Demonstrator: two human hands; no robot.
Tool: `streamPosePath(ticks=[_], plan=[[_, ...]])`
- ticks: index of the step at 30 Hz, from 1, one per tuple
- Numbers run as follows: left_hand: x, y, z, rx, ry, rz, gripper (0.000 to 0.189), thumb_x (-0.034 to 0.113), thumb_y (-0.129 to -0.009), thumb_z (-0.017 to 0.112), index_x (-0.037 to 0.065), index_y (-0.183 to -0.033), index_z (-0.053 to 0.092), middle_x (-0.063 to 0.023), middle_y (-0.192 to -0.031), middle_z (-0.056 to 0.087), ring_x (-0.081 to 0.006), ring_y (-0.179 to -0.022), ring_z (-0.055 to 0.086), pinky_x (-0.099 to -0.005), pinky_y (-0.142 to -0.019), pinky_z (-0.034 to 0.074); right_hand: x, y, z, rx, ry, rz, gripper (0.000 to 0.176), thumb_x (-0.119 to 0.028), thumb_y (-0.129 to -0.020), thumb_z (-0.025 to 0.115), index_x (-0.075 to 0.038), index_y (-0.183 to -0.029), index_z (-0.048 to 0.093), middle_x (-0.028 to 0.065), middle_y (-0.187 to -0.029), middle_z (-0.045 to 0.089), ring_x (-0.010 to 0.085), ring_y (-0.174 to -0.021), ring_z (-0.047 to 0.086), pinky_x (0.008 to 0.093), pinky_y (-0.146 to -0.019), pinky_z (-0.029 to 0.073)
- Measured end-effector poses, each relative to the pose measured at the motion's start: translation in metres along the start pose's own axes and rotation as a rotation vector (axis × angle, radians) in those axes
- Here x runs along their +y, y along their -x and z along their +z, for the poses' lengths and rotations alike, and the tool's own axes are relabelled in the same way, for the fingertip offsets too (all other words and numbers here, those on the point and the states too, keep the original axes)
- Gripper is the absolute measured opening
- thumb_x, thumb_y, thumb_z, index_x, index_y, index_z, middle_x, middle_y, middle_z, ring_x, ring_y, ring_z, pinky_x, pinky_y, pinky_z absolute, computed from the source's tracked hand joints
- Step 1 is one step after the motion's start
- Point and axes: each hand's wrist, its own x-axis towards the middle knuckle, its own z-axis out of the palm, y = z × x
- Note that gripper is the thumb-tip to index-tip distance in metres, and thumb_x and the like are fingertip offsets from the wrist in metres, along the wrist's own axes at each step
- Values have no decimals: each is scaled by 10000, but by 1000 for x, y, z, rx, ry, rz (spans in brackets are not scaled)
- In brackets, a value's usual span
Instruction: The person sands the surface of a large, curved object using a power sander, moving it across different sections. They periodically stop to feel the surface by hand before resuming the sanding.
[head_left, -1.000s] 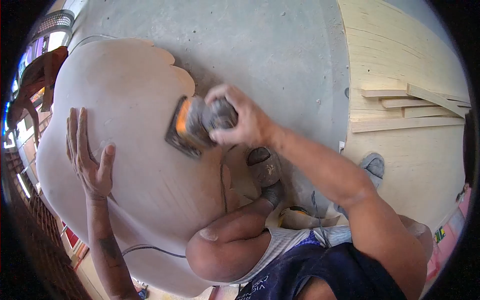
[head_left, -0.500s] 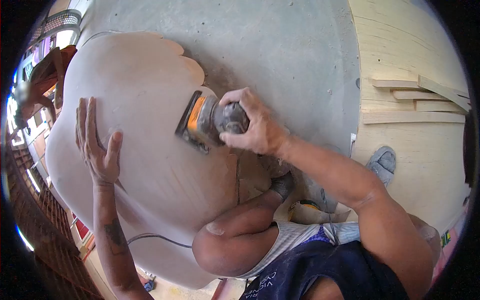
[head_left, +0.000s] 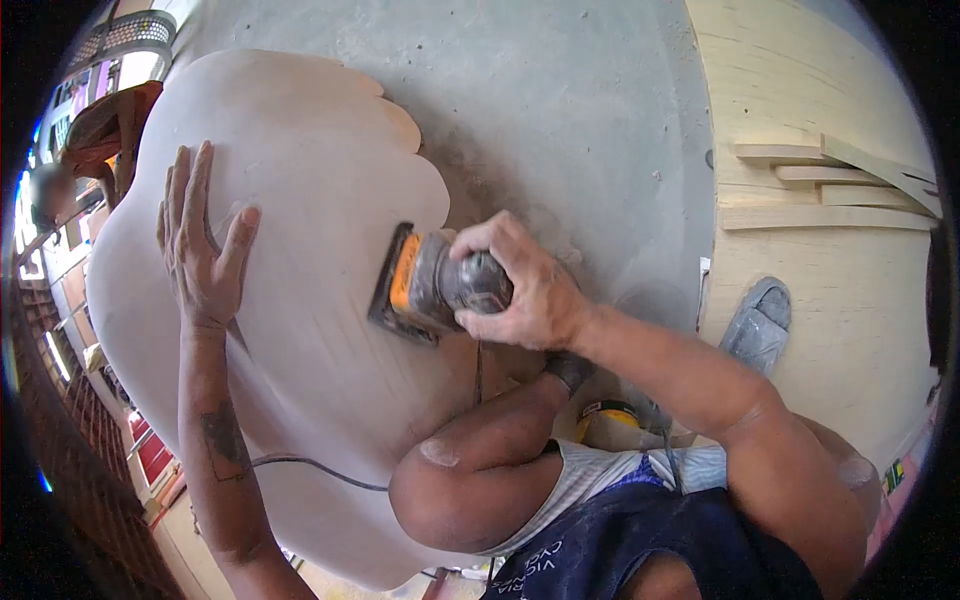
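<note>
A large, smooth, off-white shell-like form (head_left: pixel 290 240) with a scalloped edge fills the left and middle of the view. My right hand (head_left: pixel 525 285) is wrapped round the dark body of an orange and black electric sander (head_left: pixel 425 285). The sander's flat pad rests against the form's surface, near its right side. My left hand (head_left: pixel 205 250) lies on the form farther left, fingers stretched out and thumb apart, holding nothing. A dark cord (head_left: pixel 320 467) runs across the form below my left hand.
Several thin wooden strips (head_left: pixel 825 215) lie on a plywood sheet (head_left: pixel 800 80) at right, with a dusty slipper (head_left: pixel 760 325) below them. A yellow and black round object (head_left: pixel 608 422) sits beside my leg. Another person (head_left: pixel 110 140) is at far left.
The sander and my right hand have moved slightly right and down in the view. My left hand stays flat on the form, and the whole view has shifted a little.
</note>
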Motion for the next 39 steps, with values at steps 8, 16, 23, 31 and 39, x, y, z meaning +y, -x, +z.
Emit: streamPosePath(ticks=[8,16,23,31,39], plan=[[-2,1,4,13,-16,-10,830,675,-950,618,188,-1613,513,-186,-1686,432,-377,-1603,322,-547,-1311,208,15,-20,0,81,-44,21,617,-196,-747,859,-159,-1277,545,135,-1149,548,341,-1100,595,467,-1014,495],[0,3,5,15,-17,-21,847,683,-934,626,190,-1613,513,-178,-1692,425,-378,-1605,316,-551,-1312,207,13,-19,-1,70,-4,56,650,-213,-755,866,-166,-1308,528,154,-1155,552,348,-1144,589,485,-1047,486],[-1,2,2,-1,-22,-18,854,691,-937,621,187,-1617,507,-181,-1693,422,-382,-1608,309,-543,-1315,202,21,-44,-7,114,-140,204,672,-249,-764,863,-153,-1334,521,182,-1277,575,360,-1228,584,483,-1074,477],[-1,0,1,-11,-7,-27,864,706,-941,610,186,-1621,500,-183,-1700,411,-381,-1607,310,-537,-1313,204,-4,70,36,46,-74,-56,665,-141,-763,853,-131,-1338,519,157,-1191,537,383,-1124,593,467,-1001,513],[-3,1,4,9,30,18,796,631,-975,624,183,-1621,501,-192,-1697,411,-385,-1601,319,-532,-1310,208,3,40,26,74,14,-125,662,-168,-766,837,-122,-1336,503,187,-1212,573,392,-1132,593,489,-1022,494]])
